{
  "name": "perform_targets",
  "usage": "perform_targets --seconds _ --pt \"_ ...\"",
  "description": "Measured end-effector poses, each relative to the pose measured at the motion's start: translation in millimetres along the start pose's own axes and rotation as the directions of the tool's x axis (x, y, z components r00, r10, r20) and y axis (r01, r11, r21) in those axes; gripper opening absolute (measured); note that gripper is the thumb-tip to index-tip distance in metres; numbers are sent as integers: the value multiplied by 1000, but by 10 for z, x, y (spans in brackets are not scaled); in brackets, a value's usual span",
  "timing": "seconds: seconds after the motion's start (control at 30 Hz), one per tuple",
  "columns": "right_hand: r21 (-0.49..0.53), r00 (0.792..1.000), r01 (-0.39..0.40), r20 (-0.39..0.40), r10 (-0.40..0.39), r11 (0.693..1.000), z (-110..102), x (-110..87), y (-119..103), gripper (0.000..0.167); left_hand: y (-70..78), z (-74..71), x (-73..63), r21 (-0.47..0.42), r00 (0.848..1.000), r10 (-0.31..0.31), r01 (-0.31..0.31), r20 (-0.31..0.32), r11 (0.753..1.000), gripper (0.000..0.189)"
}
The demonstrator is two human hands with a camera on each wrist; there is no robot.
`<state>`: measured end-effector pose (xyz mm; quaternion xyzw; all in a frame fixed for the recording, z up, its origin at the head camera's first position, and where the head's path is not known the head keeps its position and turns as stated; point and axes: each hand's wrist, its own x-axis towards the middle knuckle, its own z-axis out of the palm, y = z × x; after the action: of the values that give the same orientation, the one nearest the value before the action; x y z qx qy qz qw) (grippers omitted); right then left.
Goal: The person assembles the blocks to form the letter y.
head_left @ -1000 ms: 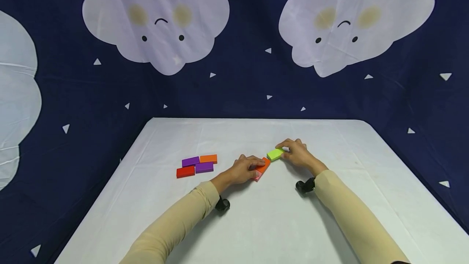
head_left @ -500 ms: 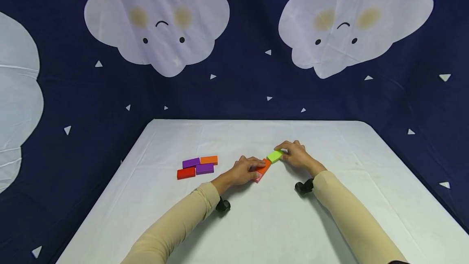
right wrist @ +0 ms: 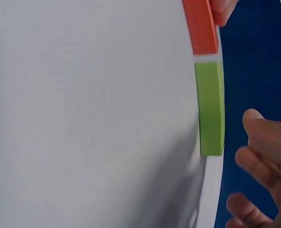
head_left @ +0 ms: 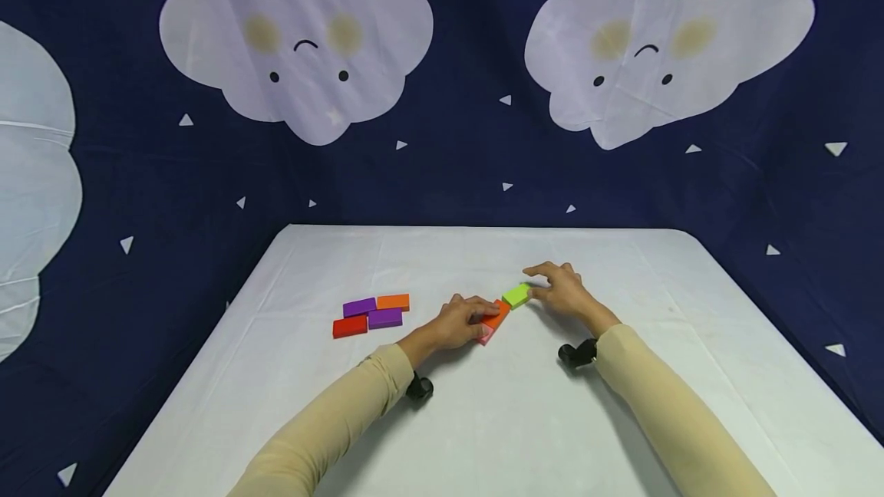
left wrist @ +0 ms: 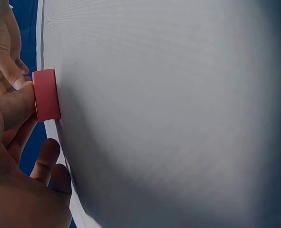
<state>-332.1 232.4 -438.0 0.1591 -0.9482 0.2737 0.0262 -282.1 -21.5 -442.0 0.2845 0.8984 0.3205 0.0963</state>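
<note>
My left hand [head_left: 454, 322] is over an orange block [head_left: 496, 316] and a pink block [head_left: 486, 337] that lie end to end on the white table. Its index finger reaches the orange one, and its thumb sits at the pink one. The left wrist view shows the thumb against the pink block [left wrist: 46, 95], with the orange one hidden. Beyond the orange end lies a lime green block [head_left: 516, 296], with a narrow gap between them in the right wrist view. My right hand [head_left: 565, 291] hovers beside the green block, thumb and fingers spread, holding nothing.
To the left, two purple blocks [head_left: 384, 318], an orange block [head_left: 393, 302] and a red block [head_left: 350, 327] lie grouped on the white table [head_left: 497, 420]. A dark blue cloth [head_left: 470, 159] with clouds hangs behind the table's far edge.
The right hand has slid the green block slightly toward the orange one, then let it go, its fingers spreading and lifting off. The left hand has stayed on its blocks.
</note>
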Motion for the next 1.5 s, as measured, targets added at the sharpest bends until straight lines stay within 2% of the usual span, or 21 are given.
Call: perform_targets --seconds 0.3,0.47,0.6,0.7,0.77,1.13,1.5 --pt "54 994 -97 -53 100 994 53 -99 -94 44 -16 13 -12 -10 1000 -2 2 5 1000 36" --pt "65 985 -140 -89 146 988 102 -123 -122 45 -22 -4 -31 -36 1000 31 -31 0 999 35" --pt "54 978 -172 -108 177 984 129 -132 -147 45 -24 -14 -44 -17 998 67 -67 -9 998 35" --pt "33 975 -189 -114 191 982 139 -131 -169 45 -22 -6 -34 -5 998 61 -61 -10 998 35" --pt "18 974 -193 -116 193 981 143 -125 -182 45 -22 3 -16 -14 999 36 -36 -3 999 35" --pt "-17 976 -199 -92 197 980 197 -88 -206 41 9 -3 -7 2 1000 2 -2 5 1000 36" --pt "-6 982 -189 -21 188 982 192 -19 -211 41 -4 -5 -6 10 1000 27 -27 0 1000 36"
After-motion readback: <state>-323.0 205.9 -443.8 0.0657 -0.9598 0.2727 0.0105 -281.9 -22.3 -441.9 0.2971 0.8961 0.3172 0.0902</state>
